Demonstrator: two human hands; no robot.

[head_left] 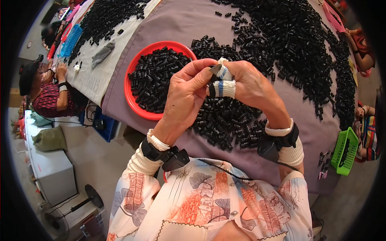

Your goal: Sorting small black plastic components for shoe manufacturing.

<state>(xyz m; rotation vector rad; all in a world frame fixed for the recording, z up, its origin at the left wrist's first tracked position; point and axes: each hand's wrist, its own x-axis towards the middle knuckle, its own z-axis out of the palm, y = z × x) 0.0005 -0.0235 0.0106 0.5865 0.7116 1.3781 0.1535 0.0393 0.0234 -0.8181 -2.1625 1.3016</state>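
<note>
My left hand [188, 86] and my right hand [251, 82] meet above the near part of the table. The left thumb and forefinger pinch a small dark, pointed piece [216, 69]. My right hand is closed against it, its fingers curled and partly covered by white knitted finger covers [223, 88] with blue and black bands. What the right fingers grip is hidden. Just left of the hands, a red round basin [128, 90] holds many small black cylindrical parts [155, 76]. A loose heap of similar black parts [227, 124] lies beneath my hands.
A large pile of black parts [289, 44] covers the far right of the purple-grey cloth [169, 24]. A green basket [346, 150] stands at the right edge, a blue basket [71, 41] at the far left. Other people [48, 94] sit around the table.
</note>
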